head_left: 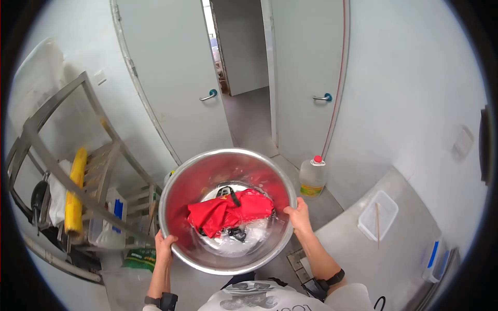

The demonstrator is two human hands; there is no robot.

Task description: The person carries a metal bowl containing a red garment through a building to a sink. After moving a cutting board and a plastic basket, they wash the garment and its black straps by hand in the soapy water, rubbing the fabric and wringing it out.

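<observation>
A large round metal basin (179, 249) is held up in front of my body by its rim. My left hand (165, 244) grips the rim at the lower left, and my right hand (298, 213) grips it on the right side. Inside the basin lies a crumpled red cloth or bag (231, 210) with black straps and a dark buckle-like piece. Clear liquid or a shiny wet surface shows around it at the bottom. The fingertips under the rim are hidden.
Two grey doors (171, 67) stand ahead with a gap between them. A metal rack (111, 171) holding a yellow roll (76, 194) is at the left. A plastic jug (313, 178) stands on the floor. At the right, a metal table (342, 228) bears a plastic container (371, 216).
</observation>
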